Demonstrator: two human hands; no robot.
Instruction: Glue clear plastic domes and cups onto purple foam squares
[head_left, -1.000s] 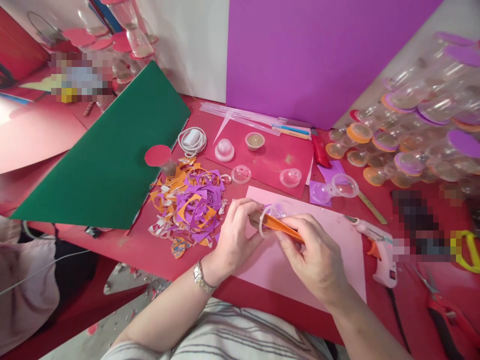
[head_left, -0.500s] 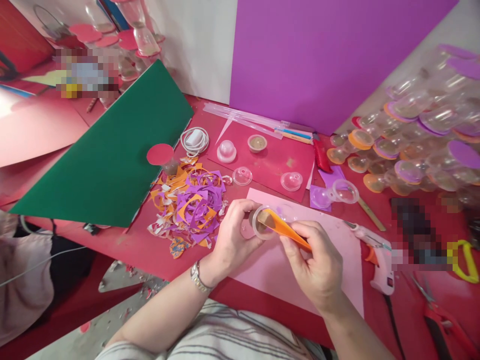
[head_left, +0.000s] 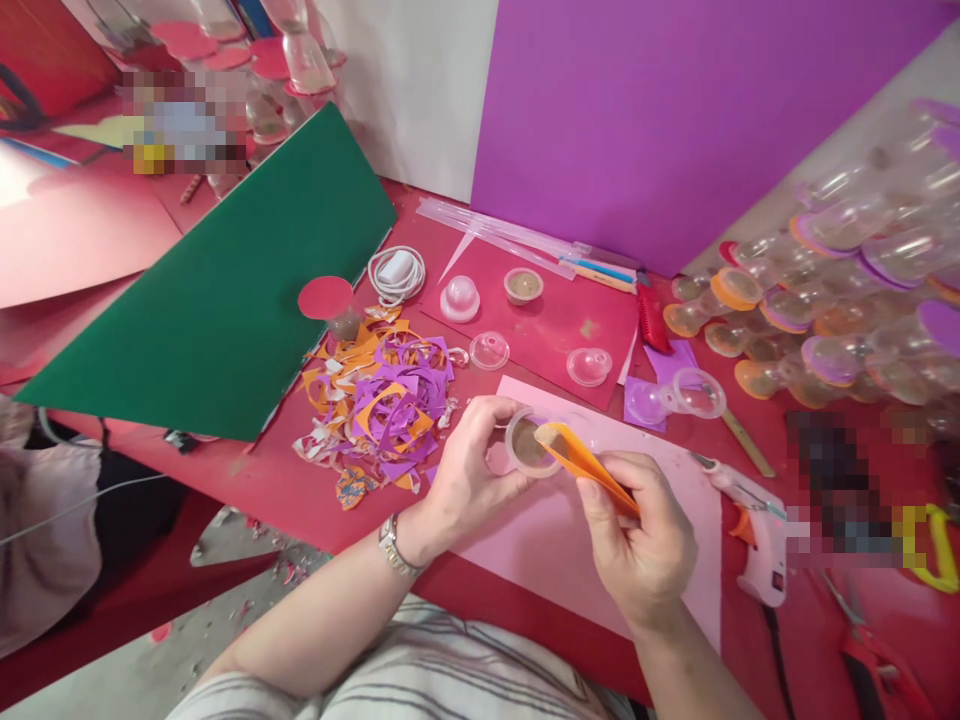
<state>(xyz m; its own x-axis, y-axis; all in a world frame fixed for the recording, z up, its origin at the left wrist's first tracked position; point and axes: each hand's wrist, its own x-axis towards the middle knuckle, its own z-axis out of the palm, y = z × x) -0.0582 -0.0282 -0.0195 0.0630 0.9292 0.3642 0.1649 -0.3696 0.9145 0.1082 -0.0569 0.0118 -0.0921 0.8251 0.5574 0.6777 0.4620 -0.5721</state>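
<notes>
Centre of frame, low: the left hand [head_left: 472, 470] holds a small clear plastic cup [head_left: 531, 443] on its side, fingers closed round the rim, mouth turned toward the camera. Brownish fill, probably sand, shows inside. The cup sits just above the pink paper sheet [head_left: 555, 540], which lies on the red table [head_left: 300, 500].

The right hand [head_left: 649, 545] is closed on an orange paper scoop [head_left: 585, 465], pinched at its lower right end. The scoop's tip lies at the cup's rim, apparently just inside the mouth; whether it touches the fill cannot be told.

Judgement on doing the step well: the cup should be kept steady and tilted only enough that the fill does not run out; the scoop tip belongs well within the rim before anything slides off it; the wrist should tip slowly so grains go in rather than onto the pink sheet. Working over the sheet is sensible, since spills can be gathered from it.

Around the hands: a heap of purple and orange paper scraps [head_left: 382, 410] to the left, a green card sheet [head_left: 225, 290] at upper left, a coiled white cable [head_left: 396, 272] beyond the scraps. Loose clear domes [head_left: 488, 350] lie on a darker red sheet [head_left: 555, 320] above the hands. A glue gun [head_left: 754, 520] rests at right, just off the pink sheet. Rows of finished capped cups [head_left: 810, 310] fill the upper right. A purple board [head_left: 675, 110] stands at the back.
</notes>
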